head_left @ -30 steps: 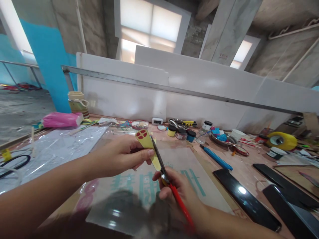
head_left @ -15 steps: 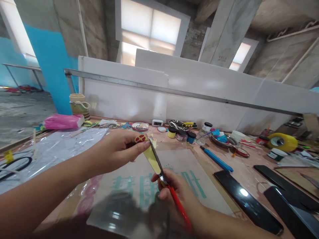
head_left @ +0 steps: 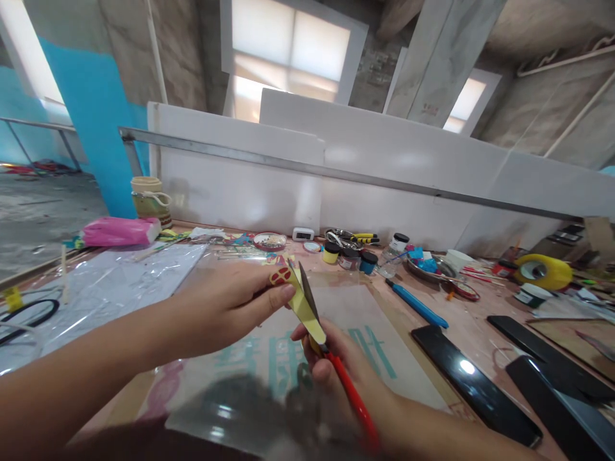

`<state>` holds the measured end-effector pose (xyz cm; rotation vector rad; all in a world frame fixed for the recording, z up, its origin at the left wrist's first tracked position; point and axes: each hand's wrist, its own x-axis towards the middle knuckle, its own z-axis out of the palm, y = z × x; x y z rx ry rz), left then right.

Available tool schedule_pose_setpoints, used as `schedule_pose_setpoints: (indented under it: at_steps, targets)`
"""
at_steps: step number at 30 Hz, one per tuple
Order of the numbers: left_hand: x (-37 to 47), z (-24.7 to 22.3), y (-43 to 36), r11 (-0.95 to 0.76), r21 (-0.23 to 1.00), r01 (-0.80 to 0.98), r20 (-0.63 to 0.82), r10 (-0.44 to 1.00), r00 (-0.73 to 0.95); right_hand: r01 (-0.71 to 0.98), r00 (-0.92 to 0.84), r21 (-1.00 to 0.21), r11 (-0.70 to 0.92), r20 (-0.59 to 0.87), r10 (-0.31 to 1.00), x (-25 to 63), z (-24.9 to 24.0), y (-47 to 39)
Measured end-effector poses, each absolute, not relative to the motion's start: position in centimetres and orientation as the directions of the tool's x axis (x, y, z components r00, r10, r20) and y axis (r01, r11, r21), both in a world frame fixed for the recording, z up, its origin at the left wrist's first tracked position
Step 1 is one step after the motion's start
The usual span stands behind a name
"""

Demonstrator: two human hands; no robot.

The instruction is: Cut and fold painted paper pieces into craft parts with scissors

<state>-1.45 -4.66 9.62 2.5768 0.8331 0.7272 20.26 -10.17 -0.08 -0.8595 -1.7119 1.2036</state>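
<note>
My left hand [head_left: 240, 306] pinches a yellow piece [head_left: 302, 307] with a red-patterned end between thumb and fingers. Red-handled scissors [head_left: 346, 384] are in my right hand [head_left: 343, 362], their blades pointing up and away along the right side of the yellow piece. The blades look parted, with part of the yellow piece between or against them; the exact contact is hard to see. Both hands are above a translucent sheet [head_left: 346, 301] with teal lettering on the table.
Small paint jars [head_left: 331, 253], a round tray [head_left: 432, 269] and a blue tool [head_left: 418, 303] lie beyond my hands. Dark phone-like slabs [head_left: 473, 378] and yellow tape [head_left: 542, 271] are at right. A pink package [head_left: 120, 231] and plastic-covered paper [head_left: 158, 275] are at left.
My left hand has moved slightly right and down with the yellow piece, closer to my right hand. The scissor blades have opened wider and tilt differently.
</note>
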Motion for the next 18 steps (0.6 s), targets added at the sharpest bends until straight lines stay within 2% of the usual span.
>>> schedule_pose_setpoints:
  at_steps: [4,7,14,18]
  targets:
    - [-1.5,9.6,-4.4,-0.737,0.536,0.411,0.351,0.638,0.686,0.016,-0.406,-0.969,0.248,0.221,0.887,20.3,-0.3,-10.1]
    - [-1.7,9.3,-3.9,-0.704,0.573,0.420,0.320,0.664,0.676,0.056,-0.379,-0.953,0.299,0.256,0.889,20.3,-0.6,-10.0]
    - [-1.6,9.2,-4.1,-0.744,0.477,0.468,0.346,0.648,0.679,0.138,-0.361,-0.924,0.358,0.290,0.887,20.4,-0.9,-10.0]
    - [-1.4,9.1,-4.5,-0.762,0.410,0.501,0.370,0.641,0.672,0.128,-0.357,-0.911,0.391,0.326,0.875,20.4,-0.5,-10.0]
